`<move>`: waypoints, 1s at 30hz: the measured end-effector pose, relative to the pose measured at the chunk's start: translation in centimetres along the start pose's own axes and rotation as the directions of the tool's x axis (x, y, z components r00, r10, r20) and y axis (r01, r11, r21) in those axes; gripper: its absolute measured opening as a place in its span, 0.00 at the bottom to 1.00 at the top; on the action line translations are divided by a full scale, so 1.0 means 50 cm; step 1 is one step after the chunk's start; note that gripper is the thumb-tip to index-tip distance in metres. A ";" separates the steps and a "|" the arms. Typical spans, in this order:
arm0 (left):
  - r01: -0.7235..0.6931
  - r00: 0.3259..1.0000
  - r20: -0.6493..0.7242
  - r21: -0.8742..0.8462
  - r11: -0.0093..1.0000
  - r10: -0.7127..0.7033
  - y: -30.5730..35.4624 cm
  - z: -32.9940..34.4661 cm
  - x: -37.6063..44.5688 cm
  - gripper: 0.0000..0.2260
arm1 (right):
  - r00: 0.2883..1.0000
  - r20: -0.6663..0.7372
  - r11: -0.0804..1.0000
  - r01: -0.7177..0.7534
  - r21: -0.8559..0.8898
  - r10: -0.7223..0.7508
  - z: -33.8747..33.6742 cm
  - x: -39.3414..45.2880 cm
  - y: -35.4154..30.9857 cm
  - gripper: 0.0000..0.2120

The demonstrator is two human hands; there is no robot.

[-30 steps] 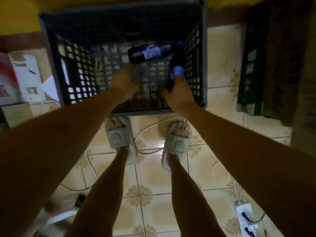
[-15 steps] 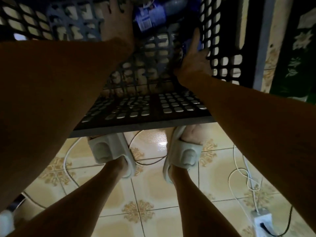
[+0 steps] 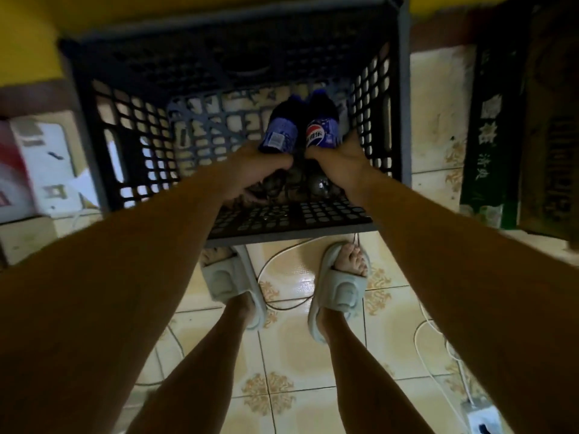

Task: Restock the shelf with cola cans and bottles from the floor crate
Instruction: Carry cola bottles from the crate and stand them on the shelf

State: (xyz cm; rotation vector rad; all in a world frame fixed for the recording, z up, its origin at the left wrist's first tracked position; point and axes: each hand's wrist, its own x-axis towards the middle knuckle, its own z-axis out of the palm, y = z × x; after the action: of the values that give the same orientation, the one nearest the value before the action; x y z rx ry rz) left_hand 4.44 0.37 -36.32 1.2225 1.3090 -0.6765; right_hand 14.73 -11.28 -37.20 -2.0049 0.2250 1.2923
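**Both bottles are finally in hand, one each**

So half a second back the hands were flat-ish on the crate floor, bottles lying loose. Now the left hand (image 3: 254, 166) is wrapped round the left bottle (image 3: 279, 130) and the right hand (image 3: 339, 158) grips the right bottle (image 3: 322, 126), the one with the logo showing. They sit side by side, touching, caps pointing to the far wall of the crate (image 3: 404, 98), still inside it near its right wall. I'd say the pick is done and the lift to the shelf comes next.

What I can't make out: the shelf isn't in view at all, no cans show anywhere, the fingertips are hidden under the bottles, and the whole thing's dim and a bit blurry.
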 end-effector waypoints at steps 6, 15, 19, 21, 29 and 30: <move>-0.005 1.000 -0.011 -0.519 0.855 -0.001 -0.003 -0.059 -0.277 0.24 | 0.979 0.156 0.907 -0.181 0.380 0.130 -0.029 -0.294 -0.117 0.25; -0.232 0.942 -0.124 -0.913 0.337 0.312 0.034 -0.195 -0.876 0.29 | 0.922 0.382 0.838 -0.152 0.524 -0.071 -0.128 -0.881 -0.373 0.27; -0.362 0.848 -0.194 -0.892 0.272 0.494 0.080 -0.276 -1.101 0.21 | 0.848 0.460 0.826 -0.049 0.561 -0.262 -0.155 -1.073 -0.480 0.26; -0.417 0.798 -0.235 -0.880 0.228 0.555 0.103 -0.312 -1.185 0.21 | 0.810 0.451 0.835 0.084 0.543 -0.374 -0.154 -1.149 -0.534 0.24; -0.580 0.616 -0.428 -0.815 0.013 0.662 0.137 -0.424 -1.399 0.24 | 0.616 0.422 0.743 0.491 0.454 -0.665 -0.110 -1.348 -0.695 0.30; -0.598 0.586 -0.454 -0.801 -0.021 0.671 0.134 -0.427 -1.421 0.27 | 0.576 0.441 0.724 0.506 0.469 -0.688 -0.107 -1.368 -0.705 0.31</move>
State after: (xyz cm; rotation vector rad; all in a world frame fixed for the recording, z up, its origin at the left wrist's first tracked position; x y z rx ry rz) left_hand -11.52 4.20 36.34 0.6159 0.6214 0.7408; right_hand 3.45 -5.14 38.87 -1.1511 -0.5221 1.2441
